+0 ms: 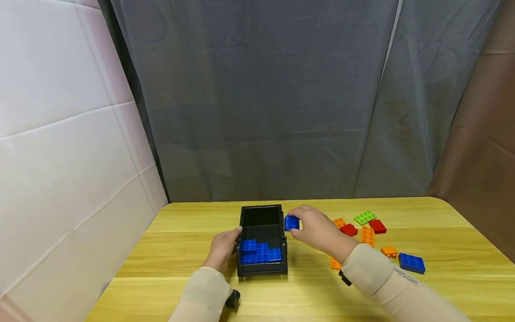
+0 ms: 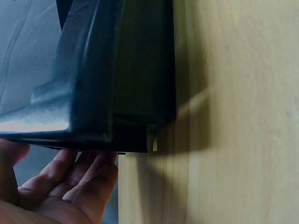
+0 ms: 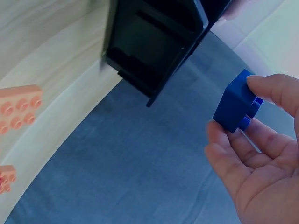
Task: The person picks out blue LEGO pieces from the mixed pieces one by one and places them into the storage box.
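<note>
In the head view a black plastic bin [image 1: 263, 232] stands on the table, with several blue toy bricks [image 1: 261, 255] at its near end. My left hand [image 1: 222, 249] holds the bin by its left side; the left wrist view shows the thumb and fingers [image 2: 91, 179] against the bin's wall [image 2: 88, 70]. Just right of the bin, my right hand [image 1: 318, 228] pinches a small blue toy brick [image 1: 291, 222] between thumb and fingers. Up close in the right wrist view, this brick [image 3: 233, 102] is tilted, its studs facing the palm, apart from the bin.
Loose bricks lie on the right of the table: a green one [image 1: 365, 218], red ones [image 1: 377, 226], several orange ones [image 1: 367, 235] and a larger blue one [image 1: 411, 263]. My right forearm partly covers some. A grey curtain [image 1: 261, 112] hangs behind the table [image 1: 185, 232].
</note>
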`<state>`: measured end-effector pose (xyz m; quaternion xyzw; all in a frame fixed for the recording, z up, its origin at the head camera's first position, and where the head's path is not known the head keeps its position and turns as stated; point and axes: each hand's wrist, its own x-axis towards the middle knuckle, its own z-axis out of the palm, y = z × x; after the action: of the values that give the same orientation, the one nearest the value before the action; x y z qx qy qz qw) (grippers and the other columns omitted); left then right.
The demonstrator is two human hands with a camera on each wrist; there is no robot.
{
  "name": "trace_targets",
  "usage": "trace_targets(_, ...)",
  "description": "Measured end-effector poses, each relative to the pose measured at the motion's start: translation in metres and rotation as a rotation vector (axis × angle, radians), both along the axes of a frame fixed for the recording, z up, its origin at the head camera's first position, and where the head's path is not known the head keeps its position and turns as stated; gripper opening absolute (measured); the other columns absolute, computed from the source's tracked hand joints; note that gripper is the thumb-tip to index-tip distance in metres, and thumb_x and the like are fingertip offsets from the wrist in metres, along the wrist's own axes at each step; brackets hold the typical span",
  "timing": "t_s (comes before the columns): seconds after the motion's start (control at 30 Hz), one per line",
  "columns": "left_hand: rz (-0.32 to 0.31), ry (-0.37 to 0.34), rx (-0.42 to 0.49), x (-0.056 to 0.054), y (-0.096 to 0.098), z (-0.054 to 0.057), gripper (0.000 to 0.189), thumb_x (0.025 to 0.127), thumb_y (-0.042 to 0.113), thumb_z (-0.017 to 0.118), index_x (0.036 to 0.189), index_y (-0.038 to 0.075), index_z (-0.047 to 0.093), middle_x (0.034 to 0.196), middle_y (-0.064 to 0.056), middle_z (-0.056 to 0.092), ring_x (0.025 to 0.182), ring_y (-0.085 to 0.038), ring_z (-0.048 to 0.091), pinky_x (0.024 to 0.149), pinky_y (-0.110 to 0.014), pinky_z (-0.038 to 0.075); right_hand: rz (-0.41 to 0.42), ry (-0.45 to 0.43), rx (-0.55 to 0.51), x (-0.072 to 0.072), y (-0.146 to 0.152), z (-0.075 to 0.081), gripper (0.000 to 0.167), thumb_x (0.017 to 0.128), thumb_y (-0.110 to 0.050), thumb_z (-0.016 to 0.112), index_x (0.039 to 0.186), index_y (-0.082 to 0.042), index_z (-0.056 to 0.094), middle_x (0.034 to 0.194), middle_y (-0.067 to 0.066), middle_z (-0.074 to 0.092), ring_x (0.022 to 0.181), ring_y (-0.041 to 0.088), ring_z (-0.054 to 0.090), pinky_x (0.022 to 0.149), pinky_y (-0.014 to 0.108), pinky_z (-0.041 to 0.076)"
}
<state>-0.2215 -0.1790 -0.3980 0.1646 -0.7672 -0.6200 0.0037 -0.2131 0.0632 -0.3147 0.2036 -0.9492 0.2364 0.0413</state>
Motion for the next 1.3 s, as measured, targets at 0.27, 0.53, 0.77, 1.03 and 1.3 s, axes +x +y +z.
trace_targets(0.27,-0.002,-0.001,0.010,0.000,-0.001,0.000,0.047,0.100,0.035,0.050,0.113,-0.008,0.064,0.115,-0.021,0.063,0.107,-0.034,0.056,0.102,-0.051,0.042,0.036,-0.012,-0.022,-0.002,-0.012,0.003,0.042,0.086,-0.017,0.072,0.126,-0.008,0.062,0.128,0.010,0.059,0.117,0.028,0.057,0.100,0.043,0.047)
trace_targets(0.53,0.007,-0.005,0.006,0.000,-0.001,-0.001,0.047,0.099,0.035,0.051,0.113,-0.007,0.065,0.116,-0.021,0.063,0.108,-0.035,0.057,0.102,-0.051,0.043,0.084,-0.031,-0.050,-0.005,-0.023,0.003,0.043,0.086,-0.014,0.071,0.127,-0.007,0.061,0.131,0.012,0.058,0.120,0.031,0.055,0.100,0.045,0.047)
trace_targets(0.77,0.008,0.003,0.012,0.000,0.001,0.000,0.045,0.099,0.035,0.052,0.110,-0.007,0.066,0.120,-0.022,0.061,0.111,-0.036,0.055,0.103,-0.052,0.042,0.116,-0.047,-0.027,-0.010,-0.032,-0.001,0.042,0.086,-0.015,0.072,0.126,-0.008,0.061,0.133,0.012,0.057,0.123,0.032,0.053,0.101,0.045,0.046)
trace_targets(1.03,-0.001,0.008,-0.002,0.002,0.001,0.000,0.047,0.100,0.035,0.051,0.114,-0.008,0.064,0.121,-0.023,0.061,0.112,-0.038,0.055,0.103,-0.052,0.042,0.161,-0.064,0.022,-0.015,-0.043,-0.009,0.043,0.086,-0.016,0.073,0.127,-0.008,0.061,0.132,0.011,0.058,0.122,0.030,0.054,0.100,0.044,0.047)
trace_targets(1.3,0.001,0.028,-0.007,0.002,0.001,-0.001,0.046,0.099,0.033,0.052,0.110,-0.010,0.065,0.107,-0.019,0.065,0.098,-0.031,0.059,0.098,-0.050,0.046,0.186,-0.057,0.111,-0.019,-0.048,-0.013,0.045,0.088,-0.019,0.071,0.130,-0.009,0.059,0.131,0.010,0.058,0.118,0.027,0.058,0.098,0.041,0.049)
